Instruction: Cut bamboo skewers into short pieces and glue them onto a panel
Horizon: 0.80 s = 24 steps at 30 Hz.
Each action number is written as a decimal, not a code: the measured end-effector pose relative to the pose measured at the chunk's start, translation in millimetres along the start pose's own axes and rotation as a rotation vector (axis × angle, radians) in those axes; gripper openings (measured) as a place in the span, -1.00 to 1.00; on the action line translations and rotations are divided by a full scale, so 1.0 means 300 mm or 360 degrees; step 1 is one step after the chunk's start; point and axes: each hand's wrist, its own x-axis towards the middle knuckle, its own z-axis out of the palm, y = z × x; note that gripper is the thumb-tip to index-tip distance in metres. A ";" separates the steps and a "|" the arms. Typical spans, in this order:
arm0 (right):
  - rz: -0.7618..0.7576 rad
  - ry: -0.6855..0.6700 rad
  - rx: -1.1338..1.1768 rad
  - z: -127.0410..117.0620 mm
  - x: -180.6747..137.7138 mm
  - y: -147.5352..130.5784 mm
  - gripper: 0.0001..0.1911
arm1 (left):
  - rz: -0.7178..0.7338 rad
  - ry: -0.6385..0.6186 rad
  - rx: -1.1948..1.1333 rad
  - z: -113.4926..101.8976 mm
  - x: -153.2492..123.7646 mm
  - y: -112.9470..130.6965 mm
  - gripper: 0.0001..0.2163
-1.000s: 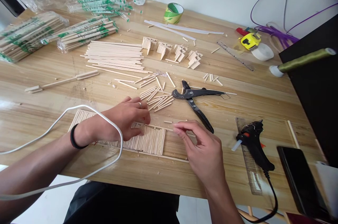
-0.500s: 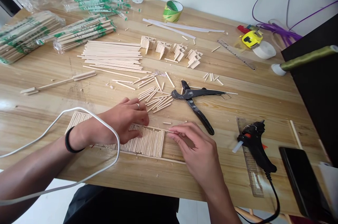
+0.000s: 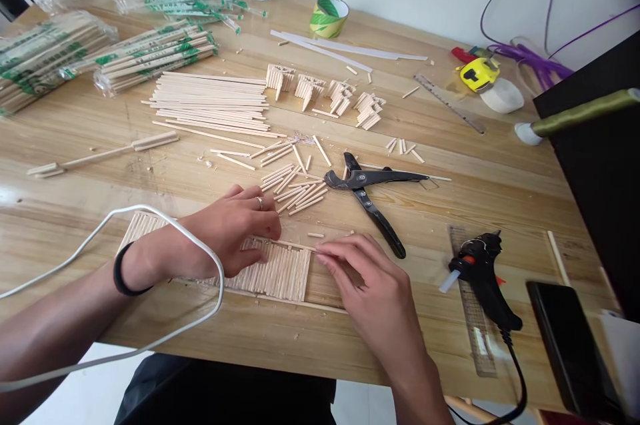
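A flat panel of short wooden sticks (image 3: 280, 273) laid side by side lies near the table's front edge. My left hand (image 3: 235, 228) rests palm down on the panel, fingers stretched flat, a ring on one finger. My right hand (image 3: 373, 285) is just right of the panel's end, its fingertips pinched together on a short wooden stick (image 3: 325, 257) that touches the panel's right edge. A pile of cut short sticks (image 3: 295, 188) lies just beyond my left hand.
Black cutters (image 3: 370, 186) lie beyond my right hand. A black glue gun (image 3: 483, 271) lies on a ruler at the right, beside a dark phone (image 3: 570, 345). Long sticks (image 3: 215, 101), wrapped chopstick bundles (image 3: 150, 55), tape roll (image 3: 327, 17) and a bottle stand farther back. A white cable (image 3: 150, 225) loops over my left wrist.
My right hand has slid left toward the panel's right end and lowered its pinched fingertips to it. My left hand has stayed flat on the panel.
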 end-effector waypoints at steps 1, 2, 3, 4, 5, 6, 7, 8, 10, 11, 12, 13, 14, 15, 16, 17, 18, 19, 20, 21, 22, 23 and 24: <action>-0.0002 -0.0011 0.0002 -0.001 -0.002 0.001 -0.83 | 0.0002 -0.0002 -0.0003 0.000 0.000 0.001 -0.86; -0.0009 -0.0013 0.0004 -0.001 -0.004 0.002 -0.82 | 0.0002 -0.0004 -0.0009 -0.001 0.000 0.002 -0.86; -0.0016 -0.0004 0.0007 0.000 -0.006 0.002 -0.81 | 0.0001 -0.0008 -0.0015 -0.002 0.001 0.003 -0.87; -0.0015 0.0018 0.0018 0.001 -0.009 0.001 -0.80 | -0.0001 -0.0011 -0.0020 -0.004 0.001 0.004 -0.87; -0.0004 0.0055 0.0041 0.002 -0.010 0.000 -0.79 | 0.0001 -0.0012 -0.0025 -0.005 0.002 0.005 -0.88; 0.0022 0.0098 0.0080 0.003 -0.012 -0.002 -0.79 | -0.0001 -0.0013 -0.0027 -0.006 0.002 0.006 -0.88; 0.0065 0.0140 0.0140 0.003 -0.013 -0.004 -0.79 | -0.0005 -0.0015 -0.0024 -0.008 0.003 0.006 -0.89; 0.0120 0.0174 0.0227 0.002 -0.014 -0.008 -0.79 | -0.0010 -0.0019 -0.0021 -0.009 0.004 0.007 -0.89; 0.0267 0.0197 0.0477 0.000 -0.013 -0.015 -0.82 | -0.0018 -0.0030 -0.0009 -0.010 0.005 0.008 -0.88; 0.0341 0.0186 0.0616 -0.002 -0.013 -0.018 -0.84 | -0.0024 -0.0036 -0.0003 -0.010 0.005 0.008 -0.88; 0.0401 0.0171 0.0739 -0.004 -0.012 -0.020 -0.86 | -0.0025 -0.0037 -0.0002 -0.010 0.005 0.008 -0.88; 0.0441 0.0158 0.0824 -0.006 -0.011 -0.022 -0.88 | -0.0023 -0.0035 -0.0004 -0.009 0.005 0.007 -0.88; 0.0457 0.0151 0.0854 -0.009 -0.011 -0.022 -0.89 | -0.0020 -0.0029 -0.0006 -0.008 0.004 0.007 -0.89; 0.0451 0.0153 0.0827 -0.013 -0.011 -0.021 -0.89 | -0.0017 -0.0022 -0.0008 -0.007 0.003 0.006 -0.89; 0.0429 0.0158 0.0755 -0.018 -0.011 -0.019 -0.89 | -0.0014 -0.0018 -0.0011 -0.006 0.002 0.005 -0.89; 0.0396 0.0163 0.0656 -0.024 -0.011 -0.016 -0.89 | -0.0011 -0.0016 -0.0012 -0.006 0.002 0.004 -0.88; 0.0356 0.0161 0.0547 -0.030 -0.011 -0.014 -0.88 | -0.0010 -0.0013 -0.0012 -0.005 0.001 0.004 -0.88; 0.0313 0.0155 0.0437 -0.038 -0.012 -0.011 -0.87 | -0.0009 -0.0013 -0.0012 -0.005 0.001 0.003 -0.88; 0.0265 0.0139 0.0329 -0.046 -0.012 -0.009 -0.86 | -0.0005 -0.0014 -0.0012 -0.005 0.000 0.003 -0.88; 0.0212 0.0116 0.0226 -0.054 -0.013 -0.007 -0.85 | -0.0002 -0.0016 -0.0013 -0.006 0.000 0.003 -0.88; 0.0148 0.0091 0.0127 -0.061 -0.015 -0.005 -0.84 | 0.0002 -0.0017 -0.0013 -0.006 0.000 0.003 -0.88; 0.0079 0.0066 0.0036 -0.066 -0.016 -0.003 -0.83 | 0.0006 -0.0015 -0.0014 -0.006 0.001 0.004 -0.89; 0.0007 0.0043 -0.0047 -0.070 -0.018 0.001 -0.82 | 0.0008 -0.0014 -0.0015 -0.007 0.001 0.004 -0.90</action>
